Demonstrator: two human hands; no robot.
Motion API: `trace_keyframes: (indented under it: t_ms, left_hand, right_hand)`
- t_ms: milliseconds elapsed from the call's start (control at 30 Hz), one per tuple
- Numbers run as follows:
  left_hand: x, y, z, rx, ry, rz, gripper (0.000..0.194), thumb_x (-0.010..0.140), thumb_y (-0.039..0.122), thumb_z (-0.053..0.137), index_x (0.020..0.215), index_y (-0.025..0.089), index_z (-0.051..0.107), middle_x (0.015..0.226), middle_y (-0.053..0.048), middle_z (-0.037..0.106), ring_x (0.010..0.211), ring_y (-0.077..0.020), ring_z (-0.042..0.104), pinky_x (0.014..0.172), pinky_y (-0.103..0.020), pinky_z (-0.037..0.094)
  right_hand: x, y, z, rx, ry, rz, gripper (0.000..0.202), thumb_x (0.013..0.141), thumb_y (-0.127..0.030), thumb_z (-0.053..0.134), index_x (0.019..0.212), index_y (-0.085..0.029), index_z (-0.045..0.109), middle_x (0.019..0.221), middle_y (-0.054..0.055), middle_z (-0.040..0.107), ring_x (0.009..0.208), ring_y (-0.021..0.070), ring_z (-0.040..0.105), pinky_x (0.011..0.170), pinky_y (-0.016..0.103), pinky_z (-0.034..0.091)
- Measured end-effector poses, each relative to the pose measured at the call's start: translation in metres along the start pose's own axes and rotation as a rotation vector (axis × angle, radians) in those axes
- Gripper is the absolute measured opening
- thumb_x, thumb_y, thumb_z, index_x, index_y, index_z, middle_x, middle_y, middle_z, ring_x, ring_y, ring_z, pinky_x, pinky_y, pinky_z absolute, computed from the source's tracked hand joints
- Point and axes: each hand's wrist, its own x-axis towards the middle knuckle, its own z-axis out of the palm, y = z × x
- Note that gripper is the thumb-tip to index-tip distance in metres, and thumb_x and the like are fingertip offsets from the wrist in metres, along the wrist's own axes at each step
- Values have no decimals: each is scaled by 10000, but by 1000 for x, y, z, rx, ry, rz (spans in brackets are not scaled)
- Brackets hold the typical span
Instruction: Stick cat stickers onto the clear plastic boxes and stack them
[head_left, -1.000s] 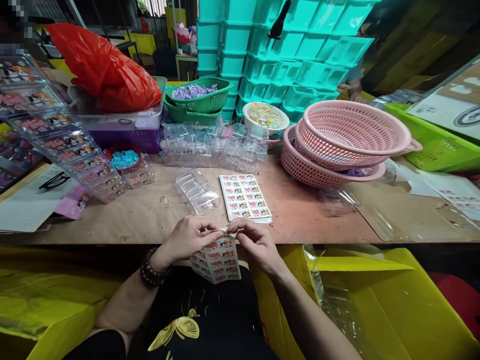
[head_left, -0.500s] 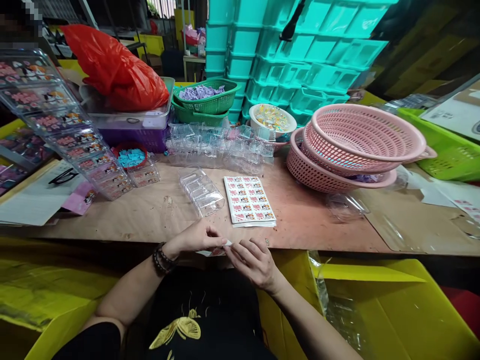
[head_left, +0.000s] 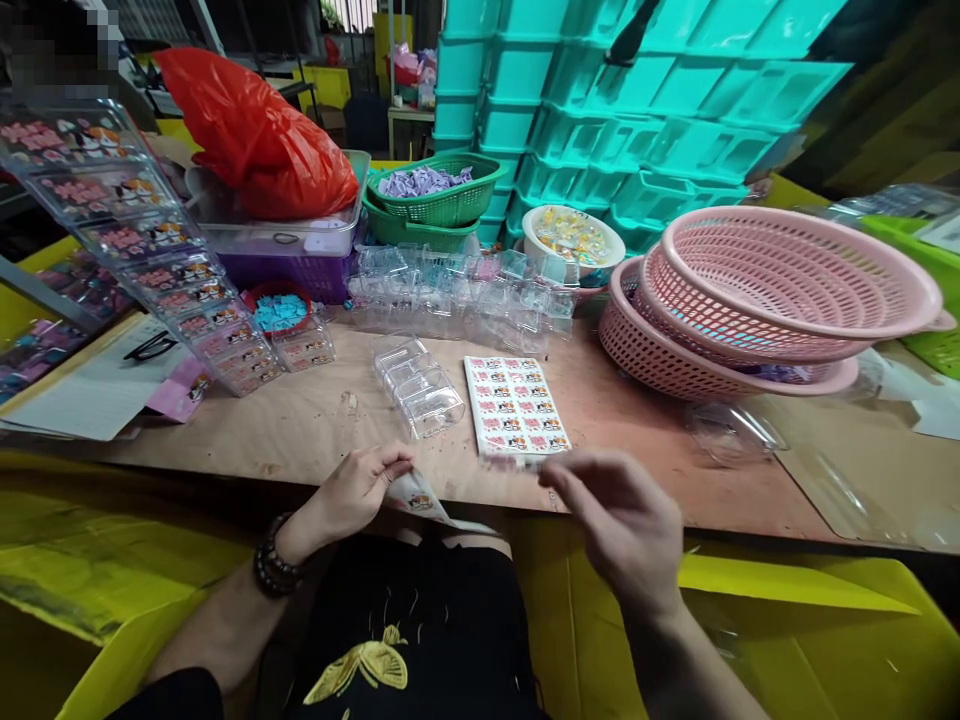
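My left hand (head_left: 352, 490), a beaded bracelet on its wrist, pinches a curled sticker sheet (head_left: 418, 500) at the table's front edge. To the right, my right hand (head_left: 626, 520) is closed, thumb against fingers, with a small blurred clear strip (head_left: 517, 464) at its fingertips that looks like a peeled sticker. Just behind that strip lies a stack of printed sticker sheets (head_left: 519, 405), with rows of pink lettering and cartoon cats. Left of the stack, a clear plastic divided tray (head_left: 421, 385) rests on the table.
Pink baskets (head_left: 787, 280) stand at the right, more clear trays (head_left: 450, 295) behind. A leaning row of stickered clear cases (head_left: 157, 240) is at the left, near a red dish of blue pieces (head_left: 280, 311). Green baskets (head_left: 435, 205) and teal crates (head_left: 585, 120) are at the back.
My hands have moved apart: the right went right and up with a blurred strip, while the left shifted left with the sheet. The camera view has turned slightly left.
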Motion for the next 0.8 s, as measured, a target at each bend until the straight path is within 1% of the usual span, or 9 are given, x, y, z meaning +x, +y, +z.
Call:
trace_keyframes:
  t_ms: [33, 100, 200, 267, 333, 400, 500, 667, 800]
  left_hand:
    - [0, 1, -5, 47, 24, 25, 237, 956, 328, 462, 848, 207, 635, 698, 13, 616, 644, -136, 572, 657, -236, 441]
    - [2, -1, -8, 126, 49, 38, 281, 964, 360, 459, 816, 208, 643, 652, 13, 609, 605, -135, 567, 614, -234, 423]
    - [11, -12, -1, 217, 114, -15, 410, 985, 423, 424, 728, 205, 658, 544, 0, 573, 524, -144, 562, 554, -245, 402]
    - [16, -21, 8, 219, 233, -69, 363, 980, 427, 450, 855, 214, 716, 574, -12, 629, 552, -166, 620, 567, -249, 436]
    - [21, -30, 16, 170, 348, -84, 271, 936, 405, 555, 1067, 247, 730, 723, -23, 731, 658, -191, 698, 635, -257, 499]
    - [24, -36, 22, 86, 402, -42, 283, 878, 374, 652, 1132, 280, 735, 899, -32, 785, 777, -213, 740, 725, -274, 553]
    - [27, -43, 27, 15, 431, 1, 249, 855, 345, 691, 1085, 287, 765, 1026, -35, 791, 850, -224, 754, 807, -291, 583]
    - [29, -51, 27, 152, 431, -61, 309, 871, 370, 683, 1148, 246, 735, 737, -17, 769, 635, -192, 730, 672, -263, 577]
    - [30, -56, 28, 233, 403, 23, 303, 898, 341, 662, 1178, 256, 739, 859, -41, 799, 678, -193, 741, 720, -264, 594]
  right_hand:
    - [15, 6, 4, 87, 29, 157, 115, 832, -331, 763, 848, -249, 683, 750, 33, 705, 642, 175, 640, 615, 339, 553]
    - [45, 24, 17, 235, -14, 400, 294, 712, -428, 852, 760, -212, 659, 654, 11, 655, 550, 141, 584, 544, 305, 519]
    - [80, 48, 40, 353, -139, 599, 444, 557, -489, 915, 703, -181, 631, 557, -21, 601, 467, 102, 523, 448, 251, 447]
    - [94, 60, 53, 352, -215, 654, 473, 515, -489, 925, 676, -172, 613, 541, -27, 596, 440, 86, 505, 410, 227, 416]
    - [103, 66, 61, 320, -268, 675, 473, 514, -485, 921, 654, -170, 597, 544, -28, 601, 425, 73, 490, 382, 209, 391]
    - [110, 70, 65, 277, -307, 699, 461, 526, -478, 913, 649, -169, 594, 560, -22, 614, 421, 67, 480, 356, 195, 363]
    - [117, 72, 68, 221, -342, 744, 440, 542, -466, 904, 655, -169, 599, 571, -12, 628, 419, 68, 476, 326, 184, 318]
    - [121, 72, 71, 168, -356, 805, 425, 533, -443, 910, 651, -171, 606, 566, -10, 635, 410, 58, 426, 331, 186, 221]
    - [121, 72, 72, 174, -362, 814, 392, 593, -459, 874, 667, -166, 624, 563, -5, 641, 405, 37, 321, 373, 207, 148]
